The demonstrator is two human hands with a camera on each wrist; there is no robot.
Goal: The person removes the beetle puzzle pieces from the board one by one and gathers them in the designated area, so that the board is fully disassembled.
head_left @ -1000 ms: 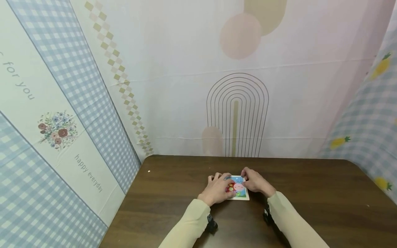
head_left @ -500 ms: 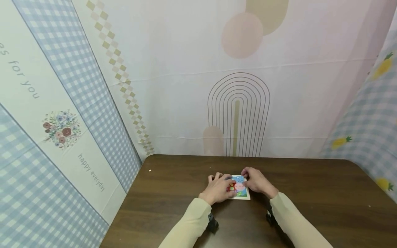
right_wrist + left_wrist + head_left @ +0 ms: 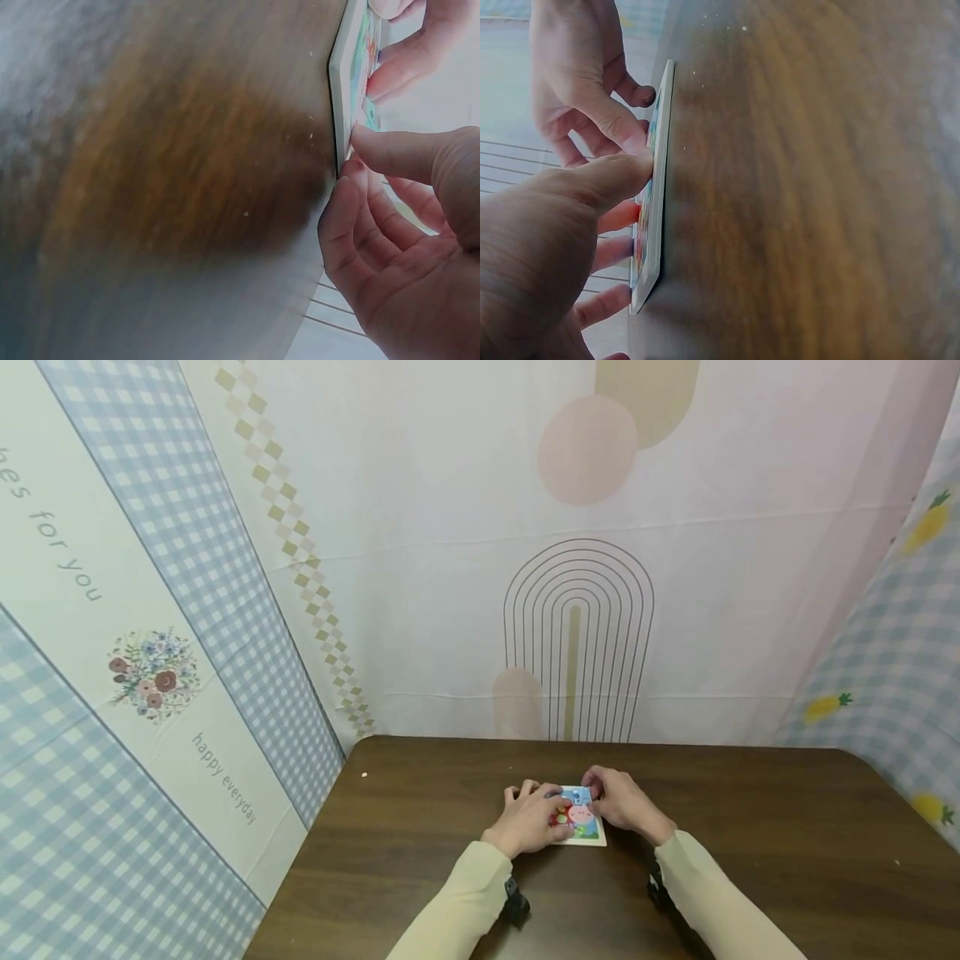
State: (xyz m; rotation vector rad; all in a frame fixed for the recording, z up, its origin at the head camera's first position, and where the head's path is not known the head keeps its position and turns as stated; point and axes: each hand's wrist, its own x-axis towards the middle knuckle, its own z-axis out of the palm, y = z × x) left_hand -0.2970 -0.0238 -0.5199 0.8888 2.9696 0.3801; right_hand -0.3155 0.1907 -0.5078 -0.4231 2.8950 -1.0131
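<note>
A small picture board (image 3: 587,831) with a white border lies flat on the brown table; its picture shows a red bug with a pink smiling face. My left hand (image 3: 525,820) rests over the board's left half with spread fingers, covering part of the picture. In the left wrist view the left thumb and fingertips press on the face of the board (image 3: 657,232). At the right end is my right hand (image 3: 624,802), fingers curled about the far right corner. The right wrist view has its thumb on the board's face and its index finger at the white edge (image 3: 341,82).
The wooden table (image 3: 405,877) runs up to a printed cloth backdrop (image 3: 427,610). Checked cloths hang at the left and right. A tiny white speck (image 3: 364,775) lies near the far left corner. Dark wrist cameras (image 3: 516,902) sit under the cuffs.
The head view has shifted slightly. Both hands keep nearly the same place on the board, with only slight movement of the right hand's fingers at the corner.
</note>
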